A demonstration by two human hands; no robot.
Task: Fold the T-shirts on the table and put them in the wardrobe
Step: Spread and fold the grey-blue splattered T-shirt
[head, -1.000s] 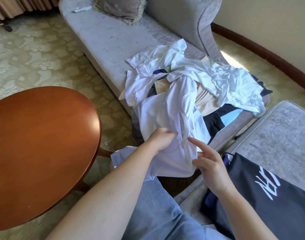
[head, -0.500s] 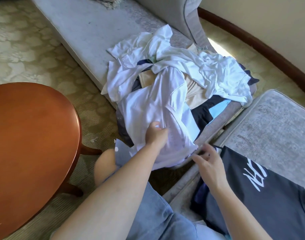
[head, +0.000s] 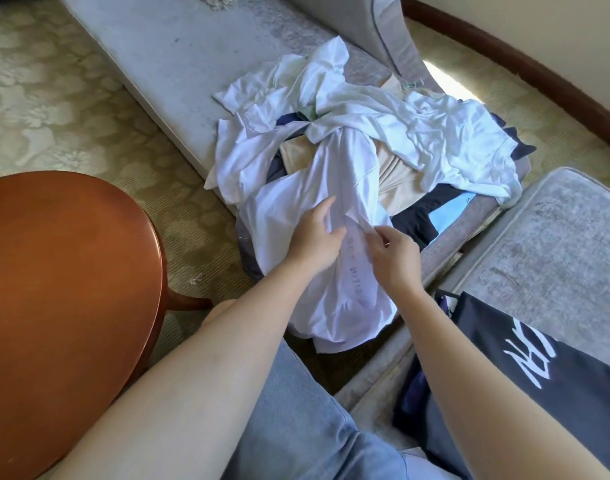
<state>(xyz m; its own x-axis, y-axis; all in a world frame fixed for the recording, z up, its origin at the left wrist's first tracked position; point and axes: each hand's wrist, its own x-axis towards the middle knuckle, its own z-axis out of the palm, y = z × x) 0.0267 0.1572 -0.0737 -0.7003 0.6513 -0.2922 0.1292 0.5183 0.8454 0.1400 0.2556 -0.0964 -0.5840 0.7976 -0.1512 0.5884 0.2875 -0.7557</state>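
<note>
A white T-shirt (head: 334,188) with faint lettering hangs off the front of a pile of clothes (head: 445,133) on the grey chaise longue (head: 178,64). My left hand (head: 314,237) rests on the shirt with thumb and fingers pinching its fabric. My right hand (head: 393,254) pinches a fold of the same shirt just right of the left hand. The pile holds white, beige, navy and light blue garments. A black T-shirt (head: 539,368) with white lettering lies on the grey seat at the lower right.
A round wooden table (head: 64,299) stands at the left, bare on top. A grey upholstered seat (head: 553,244) is at the right. Patterned carpet (head: 54,98) covers the floor. My leg in blue jeans (head: 296,410) is at the bottom.
My right hand has moved up from the black T-shirt's edge onto the white shirt. My left hand has shifted up on the shirt. The view has tilted down.
</note>
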